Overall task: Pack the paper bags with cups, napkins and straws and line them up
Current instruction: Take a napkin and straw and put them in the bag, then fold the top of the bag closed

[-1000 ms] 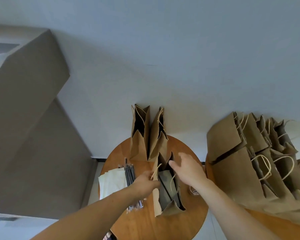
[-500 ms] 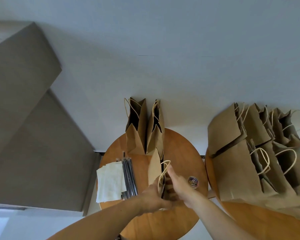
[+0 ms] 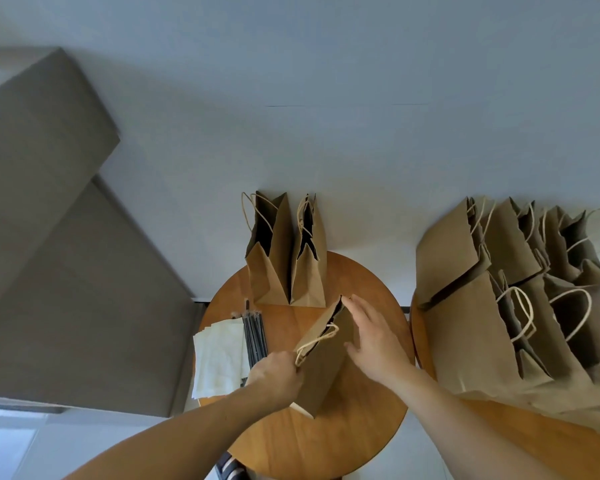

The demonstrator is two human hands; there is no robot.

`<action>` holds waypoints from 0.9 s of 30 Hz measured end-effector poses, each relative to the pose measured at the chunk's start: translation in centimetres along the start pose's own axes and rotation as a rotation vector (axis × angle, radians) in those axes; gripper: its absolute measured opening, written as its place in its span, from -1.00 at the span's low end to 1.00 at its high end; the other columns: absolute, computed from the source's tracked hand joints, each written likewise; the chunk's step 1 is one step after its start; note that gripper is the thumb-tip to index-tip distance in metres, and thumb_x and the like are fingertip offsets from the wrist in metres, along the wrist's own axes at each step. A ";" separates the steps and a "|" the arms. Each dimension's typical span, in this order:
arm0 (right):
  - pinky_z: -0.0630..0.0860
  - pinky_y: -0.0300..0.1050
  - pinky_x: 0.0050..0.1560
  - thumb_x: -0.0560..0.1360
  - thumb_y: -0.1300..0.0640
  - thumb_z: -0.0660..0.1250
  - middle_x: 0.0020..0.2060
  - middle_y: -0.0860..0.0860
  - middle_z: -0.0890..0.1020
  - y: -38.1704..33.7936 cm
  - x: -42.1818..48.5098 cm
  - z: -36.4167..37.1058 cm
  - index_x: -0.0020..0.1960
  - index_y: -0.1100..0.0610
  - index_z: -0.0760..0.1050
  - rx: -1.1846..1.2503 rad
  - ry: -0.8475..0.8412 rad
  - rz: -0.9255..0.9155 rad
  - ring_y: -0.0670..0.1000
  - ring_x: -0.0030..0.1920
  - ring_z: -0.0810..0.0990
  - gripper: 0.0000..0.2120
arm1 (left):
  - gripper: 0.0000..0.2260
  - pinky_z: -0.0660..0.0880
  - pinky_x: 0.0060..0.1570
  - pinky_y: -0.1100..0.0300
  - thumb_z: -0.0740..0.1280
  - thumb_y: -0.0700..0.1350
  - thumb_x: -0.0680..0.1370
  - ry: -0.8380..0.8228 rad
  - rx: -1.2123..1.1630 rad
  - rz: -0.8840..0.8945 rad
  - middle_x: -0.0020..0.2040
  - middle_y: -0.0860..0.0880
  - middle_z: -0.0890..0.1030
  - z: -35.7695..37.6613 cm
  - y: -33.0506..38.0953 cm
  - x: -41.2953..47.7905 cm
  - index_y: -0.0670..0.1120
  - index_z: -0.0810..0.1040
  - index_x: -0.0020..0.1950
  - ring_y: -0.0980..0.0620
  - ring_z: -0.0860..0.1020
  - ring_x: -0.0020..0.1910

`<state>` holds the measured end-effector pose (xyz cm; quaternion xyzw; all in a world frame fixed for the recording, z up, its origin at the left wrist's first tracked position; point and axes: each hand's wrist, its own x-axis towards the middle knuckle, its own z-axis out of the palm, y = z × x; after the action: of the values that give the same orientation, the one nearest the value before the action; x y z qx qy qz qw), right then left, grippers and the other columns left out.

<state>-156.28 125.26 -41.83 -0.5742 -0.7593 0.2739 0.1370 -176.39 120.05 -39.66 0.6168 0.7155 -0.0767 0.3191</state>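
Forearms reach in from the bottom edge over a round wooden tabletop. The left hand grips the near top corner of a brown paper bag, fingers curled round the paper just where the twine handle loops out. The right hand lies flat against the bag's right face, its fingers straight and spread, grasping nothing. The bag tilts, its mouth pointing away and nearly closed; what is inside cannot be told. Just left of the left hand a stack of white napkins overhangs the tabletop's edge, with a bundle of dark straws touching its right side. Farther back, two bags stand upright side by side at the far rim, mouths open, against a pale wall. To the right, a second tabletop carries a crowd of bags packed tightly together, handles sticking up. A grey cabinet fills the left side.
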 end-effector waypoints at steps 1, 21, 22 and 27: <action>0.19 -0.07 0.47 0.51 0.16 0.43 0.57 -0.12 0.10 0.3 0.2 -0.1 0.57 -0.14 0.04 -0.045 -0.005 -0.042 -0.02 0.57 0.06 -0.20 | -0.75 0.52 -0.23 0.17 0.12 -0.03 0.63 -0.011 0.007 0.005 -0.28 0.04 0.50 -0.2 -0.1 0.1 0.02 0.45 -0.21 -0.01 0.56 -0.22; 0.45 -0.31 0.02 0.53 -0.08 0.39 -0.03 -0.29 0.55 1.9 1.0 -0.6 0.16 -0.13 0.58 0.070 -0.117 -0.057 -0.19 0.02 0.51 -0.79 | -0.66 0.58 -0.29 0.21 0.24 0.17 0.58 0.124 -0.136 -0.069 -0.37 0.08 0.49 0.8 0.2 2.8 0.10 0.40 -0.37 0.11 0.55 -0.34; 0.46 -0.30 0.07 0.54 -0.07 0.38 0.03 -0.27 0.53 2.4 1.3 -0.8 0.22 -0.11 0.55 0.115 -0.064 -0.021 -0.20 0.05 0.50 -0.74 | -0.64 0.56 -0.30 0.21 0.23 0.19 0.59 0.125 -0.143 -0.069 -0.38 0.08 0.49 0.8 0.1 2.9 0.10 0.40 -0.37 0.09 0.56 -0.33; 0.49 -0.18 -0.03 0.61 0.06 0.28 0.04 -0.07 0.64 7.8 1.7 -1.1 0.20 0.09 0.59 0.060 0.160 0.254 -0.05 -0.01 0.58 -0.77 | -0.62 0.62 -0.16 0.06 0.23 0.28 0.57 0.124 -0.193 -0.071 -0.25 0.01 0.61 1.0 -0.8 4.1 0.03 0.61 -0.18 0.02 0.61 -0.24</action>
<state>-149.99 128.65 -45.64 -0.6814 -0.6586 0.2649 0.1782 -176.93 122.79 -42.98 0.5612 0.7592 0.0197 0.3291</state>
